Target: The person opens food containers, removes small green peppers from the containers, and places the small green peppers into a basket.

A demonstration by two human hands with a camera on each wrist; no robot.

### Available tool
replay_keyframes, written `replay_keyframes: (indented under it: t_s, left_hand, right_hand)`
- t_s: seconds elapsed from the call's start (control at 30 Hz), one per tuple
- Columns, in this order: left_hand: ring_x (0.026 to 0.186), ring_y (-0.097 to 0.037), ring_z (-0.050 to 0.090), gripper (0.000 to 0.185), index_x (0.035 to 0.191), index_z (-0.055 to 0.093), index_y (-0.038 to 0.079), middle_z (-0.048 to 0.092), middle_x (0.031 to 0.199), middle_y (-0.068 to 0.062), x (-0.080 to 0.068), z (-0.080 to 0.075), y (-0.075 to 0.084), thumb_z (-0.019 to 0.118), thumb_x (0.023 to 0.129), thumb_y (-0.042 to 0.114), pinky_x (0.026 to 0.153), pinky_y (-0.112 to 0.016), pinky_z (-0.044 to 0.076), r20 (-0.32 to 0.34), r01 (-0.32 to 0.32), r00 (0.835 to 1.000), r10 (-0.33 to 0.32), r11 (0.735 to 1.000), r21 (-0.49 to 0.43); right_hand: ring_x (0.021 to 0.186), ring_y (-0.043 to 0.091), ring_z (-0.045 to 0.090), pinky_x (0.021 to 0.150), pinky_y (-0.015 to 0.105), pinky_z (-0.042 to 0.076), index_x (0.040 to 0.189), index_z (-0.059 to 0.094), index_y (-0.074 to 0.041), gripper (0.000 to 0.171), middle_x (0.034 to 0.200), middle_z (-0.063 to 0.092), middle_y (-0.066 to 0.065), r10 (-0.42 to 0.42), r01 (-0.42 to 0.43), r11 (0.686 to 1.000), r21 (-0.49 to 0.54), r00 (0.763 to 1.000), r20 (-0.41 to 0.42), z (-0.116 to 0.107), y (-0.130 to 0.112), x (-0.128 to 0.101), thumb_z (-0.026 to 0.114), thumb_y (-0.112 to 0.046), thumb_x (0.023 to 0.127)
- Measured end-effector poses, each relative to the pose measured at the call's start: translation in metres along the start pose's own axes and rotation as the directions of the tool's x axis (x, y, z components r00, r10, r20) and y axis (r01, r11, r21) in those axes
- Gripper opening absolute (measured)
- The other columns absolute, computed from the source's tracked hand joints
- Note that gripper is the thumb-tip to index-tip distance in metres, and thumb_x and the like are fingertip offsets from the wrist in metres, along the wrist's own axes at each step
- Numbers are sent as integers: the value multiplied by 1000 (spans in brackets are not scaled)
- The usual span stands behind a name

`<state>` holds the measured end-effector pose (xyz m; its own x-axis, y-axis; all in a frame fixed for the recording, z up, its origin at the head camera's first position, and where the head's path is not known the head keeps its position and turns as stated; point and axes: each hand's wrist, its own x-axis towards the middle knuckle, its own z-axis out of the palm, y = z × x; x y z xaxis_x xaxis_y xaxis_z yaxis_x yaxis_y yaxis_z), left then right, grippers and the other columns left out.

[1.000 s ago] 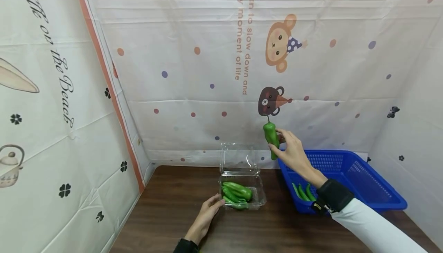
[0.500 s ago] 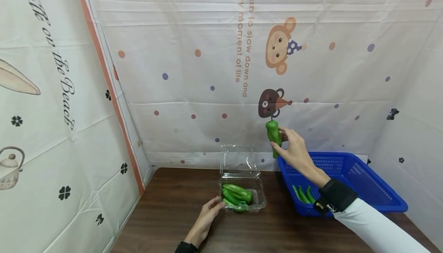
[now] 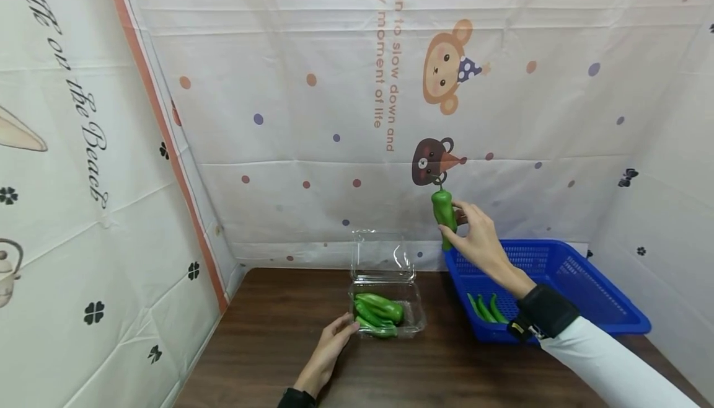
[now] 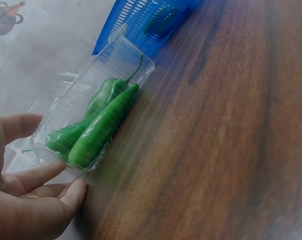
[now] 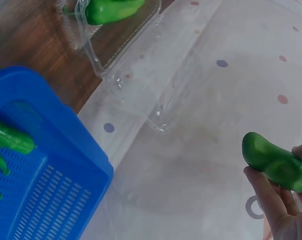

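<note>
Raised in my right hand (image 3: 476,237) is a long green pepper (image 3: 444,209), pinched between thumb and fingers, stem up. The right wrist view shows the fingers against the side of this pepper (image 5: 273,162). My left hand (image 3: 329,349) is at the left front corner of a clear plastic clamshell box (image 3: 415,315), its fingertips touching the wall. Several green peppers (image 3: 379,309) lie in the box, and its lid (image 3: 382,256) stands up at the back. Through the side wall in the left wrist view, green peppers (image 4: 101,130) lie close together.
A blue perforated basket (image 3: 591,302) stands right of the box, partly behind my right forearm. Several slim green peppers (image 3: 485,309) lie in its left part. Both stand on a dark wooden table (image 3: 268,315), with a printed white cloth (image 3: 301,123) hanging behind.
My right hand has shifted slightly right with the pepper, which now hangs more upright near the basket's left rim. The left hand and the box keep their places; the head view has tilted a little.
</note>
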<state>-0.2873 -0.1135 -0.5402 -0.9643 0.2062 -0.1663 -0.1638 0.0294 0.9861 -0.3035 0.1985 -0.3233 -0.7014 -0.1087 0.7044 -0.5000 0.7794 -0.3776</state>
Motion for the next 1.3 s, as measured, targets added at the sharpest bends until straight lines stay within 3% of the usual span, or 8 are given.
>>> replay_keyframes:
  t_s: [1.3]
  left_hand:
    - [149, -52, 28, 84, 153, 32, -13, 27, 162, -34, 2, 0, -2, 65, 100, 43, 121, -60, 34, 14, 19, 1000, -19, 1000, 13]
  right_hand:
    - [94, 41, 66, 79, 57, 57, 136, 54, 10, 54, 105, 64, 27, 42, -43, 999, -17, 999, -31, -11, 22, -10, 77, -5, 90]
